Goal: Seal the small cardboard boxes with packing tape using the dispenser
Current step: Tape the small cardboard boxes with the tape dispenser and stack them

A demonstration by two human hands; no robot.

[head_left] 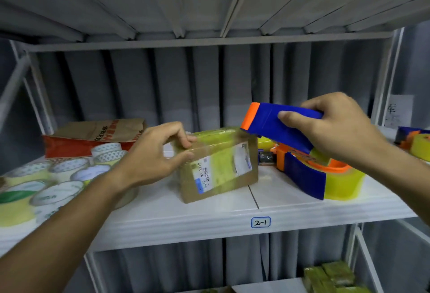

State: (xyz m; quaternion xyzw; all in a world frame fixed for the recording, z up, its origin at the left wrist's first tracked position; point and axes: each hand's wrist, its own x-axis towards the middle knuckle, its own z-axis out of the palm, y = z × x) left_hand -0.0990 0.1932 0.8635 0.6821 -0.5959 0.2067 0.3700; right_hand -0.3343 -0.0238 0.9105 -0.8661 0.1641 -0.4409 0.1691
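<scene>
**A:** From the head camera, what step is this?

**B:** Mid-taping, I'd judge. The left hand [153, 153] pinches the near top edge of the small cardboard box [218, 167], thumb and fingertips curled onto it, steadying it on the white shelf [186, 213]. The right hand [335, 130] is clamped around the blue-and-orange tape dispenser [279, 125], lifted just above and to the right of the box, its orange end close over the box's far top corner.

**A:** Is tape already on it?

**B:** Yellowish tape covers much of the top and front. Whether a strip runs from dispenser to box I can't tell; that area is blurred.

**A:** Next move?

**B:** Probably drawing the dispenser along or tearing off cleanly, while the left hand keeps the box from sliding.

**A:** Any writing?

**B:** The shelf edge below the hands carries a tag reading "2-1" [260, 222]. The box's shipping label [204, 176] has a barcode, its print unreadable. Beyond the left hand lies a brown paper bag [93, 137] with red characters I can't make out; tape rolls [58, 190] sit left of that hand.
</scene>
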